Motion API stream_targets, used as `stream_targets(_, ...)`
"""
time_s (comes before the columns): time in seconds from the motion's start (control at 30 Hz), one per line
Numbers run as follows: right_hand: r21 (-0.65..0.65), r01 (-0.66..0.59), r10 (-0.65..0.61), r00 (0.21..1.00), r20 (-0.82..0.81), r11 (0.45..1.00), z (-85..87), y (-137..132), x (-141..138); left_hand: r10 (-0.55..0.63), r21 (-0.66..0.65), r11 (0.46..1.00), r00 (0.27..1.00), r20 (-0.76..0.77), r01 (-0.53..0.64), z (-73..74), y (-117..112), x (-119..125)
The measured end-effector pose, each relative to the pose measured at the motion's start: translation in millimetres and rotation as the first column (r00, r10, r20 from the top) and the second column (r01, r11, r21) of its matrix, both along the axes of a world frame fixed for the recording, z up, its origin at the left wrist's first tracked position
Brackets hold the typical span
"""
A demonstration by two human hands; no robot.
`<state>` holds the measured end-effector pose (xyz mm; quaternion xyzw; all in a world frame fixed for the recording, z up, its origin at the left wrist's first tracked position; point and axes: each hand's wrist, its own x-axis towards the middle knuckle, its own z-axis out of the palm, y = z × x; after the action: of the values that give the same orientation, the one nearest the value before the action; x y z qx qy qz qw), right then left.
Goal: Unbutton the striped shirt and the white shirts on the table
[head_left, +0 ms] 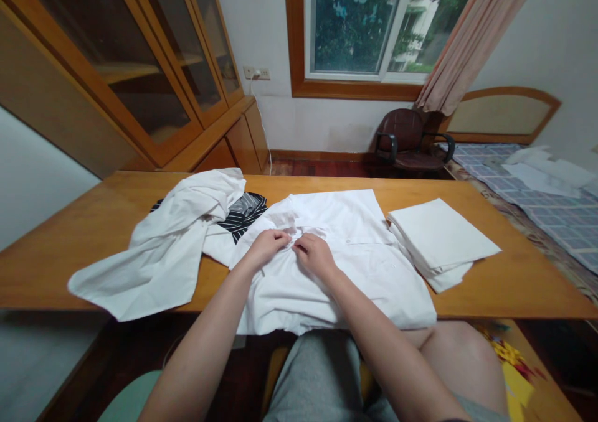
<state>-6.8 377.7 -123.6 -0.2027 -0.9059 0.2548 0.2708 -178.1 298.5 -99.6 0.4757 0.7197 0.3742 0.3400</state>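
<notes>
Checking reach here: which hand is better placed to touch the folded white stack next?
Right, probably. The right hand holds the shirt on the side nearer the folded stack; the left hand lies farther off, toward the crumpled white garment.

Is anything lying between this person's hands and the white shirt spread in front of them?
Nothing visible does. The left hand and right hand already pinch the white shirt near its upper middle. The crumpled garment lies off to the left and the folded stack to the right, apart from both hands.
</notes>
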Motion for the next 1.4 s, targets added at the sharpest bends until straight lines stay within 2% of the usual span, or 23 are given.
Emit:
stream_targets(0.17,-0.029,-0.007,0.005,0.999,-0.049,1.000,-0.7,1,1,-0.152,0.038,0.987,0.988,-0.037,0.153,0.0,-1,-4)
stream_targets(0.23,-0.057,0.002,-0.005,0.998,-0.057,0.998,-0.5,1,1,-0.148,0.052,0.987,0.986,-0.075,0.152,0.8,-2,-3)
stream_targets(0.33,-0.074,0.013,-0.017,0.999,-0.050,0.997,1.0,2,1,0.024,0.091,0.996,0.988,-0.151,-0.010,1.9,-3,0)
stream_targets(0.4,-0.049,-0.003,0.002,1.000,-0.020,0.999,3.2,1,2,0.161,0.151,0.980,0.968,-0.193,-0.133,2.1,-3,1)
stream_targets(0.5,0.039,-0.033,0.030,0.997,0.074,0.999,8.7,-4,8,0.216,0.239,0.958,0.943,-0.252,-0.155,2.7,-4,4)
stream_targets(0.57,0.110,0.019,-0.033,0.991,0.128,0.994,13.5,-8,16,0.210,0.288,0.950,0.930,-0.303,-0.120,4.0,-5,6)
stream_targets(0.63,0.155,0.138,-0.162,0.975,0.154,0.978,17.9,-11,26,0.198,0.316,0.945,0.916,-0.349,-0.084,5.6,-5,8)
stream_targets(0.73,0.144,0.308,-0.332,0.924,0.191,0.940,21.9,-8,42,0.172,0.312,0.949,0.898,-0.405,-0.041,7.3,-5,12)
stream_targets(0.8,0.071,0.350,-0.356,0.907,0.223,0.934,22.7,0,53,0.161,0.305,0.952,0.884,-0.438,-0.022,8.2,-4,14)
stream_targets(0.9,-0.189,0.323,-0.270,0.927,0.262,0.927,23.0,16,66,0.182,0.318,0.948,0.813,-0.553,0.004,12.4,-2,21)
stream_targets(1.0,-0.413,0.307,-0.228,0.946,0.230,0.857,25.9,31,73,0.197,0.334,0.941,0.705,-0.682,0.060,20.7,1,35)
stream_targets(1.1,-0.474,0.314,-0.283,0.949,0.136,0.823,33.5,43,77,0.013,0.235,0.942,0.671,-0.741,0.241,26.0,5,51)
stream_targets(1.17,-0.453,0.325,-0.316,0.944,0.098,0.830,40.9,51,78,-0.109,0.146,0.934,0.648,-0.754,0.327,24.5,8,60)
stream_targets(1.27,-0.341,0.352,-0.342,0.935,0.094,0.872,54.7,66,82,-0.162,0.065,0.945,0.630,-0.759,0.321,16.1,11,68)
stream_targets(1.33,-0.183,0.364,-0.350,0.931,0.108,0.913,65.9,79,86,-0.167,0.024,0.958,0.628,-0.760,0.284,9.3,11,69)
stream_targets(1.4,0.040,0.394,-0.396,0.909,0.134,0.918,79.1,94,90,-0.163,-0.004,0.969,0.626,-0.762,0.247,3.6,9,69)
